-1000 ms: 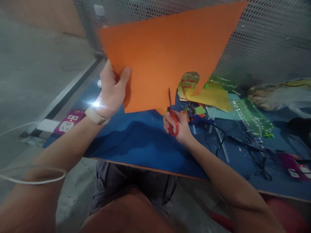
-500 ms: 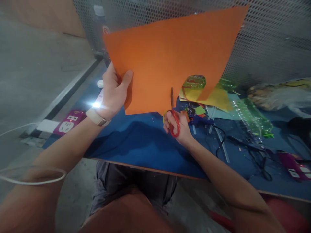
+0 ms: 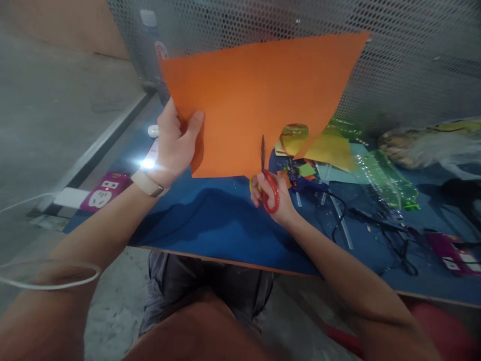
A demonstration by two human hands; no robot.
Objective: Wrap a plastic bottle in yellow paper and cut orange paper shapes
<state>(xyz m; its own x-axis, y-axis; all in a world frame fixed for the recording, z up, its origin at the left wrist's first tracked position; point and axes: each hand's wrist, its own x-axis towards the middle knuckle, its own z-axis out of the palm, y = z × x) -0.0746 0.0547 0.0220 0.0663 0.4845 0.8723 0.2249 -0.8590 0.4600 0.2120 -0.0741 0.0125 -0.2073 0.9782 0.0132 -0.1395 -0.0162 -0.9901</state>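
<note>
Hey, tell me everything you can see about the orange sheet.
The orange sheet is plain and thin, and looks like paper or light card. It is held up, tilted, above the blue table. The left hand grips its left side, thumb on the near face. A curved gap opens its lower right edge, leaving a narrow, pointed strip beyond. A dark blade of the scissors shows in front of its lower part; the other blade is not visible.

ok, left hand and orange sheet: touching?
Touching. The head view shows the left hand gripping the orange sheet by its edge, thumb on the near face.
</note>
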